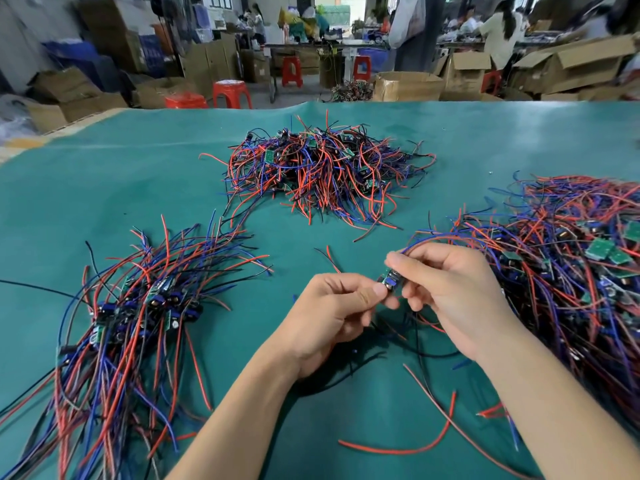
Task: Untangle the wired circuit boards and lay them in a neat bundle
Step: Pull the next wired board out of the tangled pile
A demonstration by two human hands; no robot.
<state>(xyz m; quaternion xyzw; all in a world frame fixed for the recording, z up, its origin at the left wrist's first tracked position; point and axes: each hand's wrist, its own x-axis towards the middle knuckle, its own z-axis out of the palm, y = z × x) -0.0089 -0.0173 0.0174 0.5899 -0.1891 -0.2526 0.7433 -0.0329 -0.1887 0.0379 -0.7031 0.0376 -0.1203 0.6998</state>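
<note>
Both hands meet over the near middle of the green table (pixel 138 174), pinching one small circuit board (pixel 388 279) between them. The left hand (pixel 332 317) has its fingers curled, with the thumb tip pressed on the board's lower-left end. The right hand (pixel 450 299) has its fingers curled too, with the forefinger and thumb closed on the board's upper-right end. The board's long axis runs on a slant, from low on the left-hand side up toward the right hand. Its blue wires (pixel 436 239) arch up from the right fingertips and curve away to the right, while further red and black leads hang down below both hands onto the table.

Just beyond the right hand's knuckles lies a big tangled heap (pixel 571 271) of red, blue and black wires with green boards showing in it. To the outside of the left hand is a combed bundle (pixel 138 306), boards gathered in a band across the middle and wires fanning away toward and from the person. Straight ahead of both hands, well apart, sits a third tangled pile (pixel 322 171). A loose red wire (pixel 408 445) curves on the table under the right forearm.

No writing on the boards is legible. Red stools (pixel 231 94) and cardboard boxes (pixel 408 85) stand past the table's far edge.
</note>
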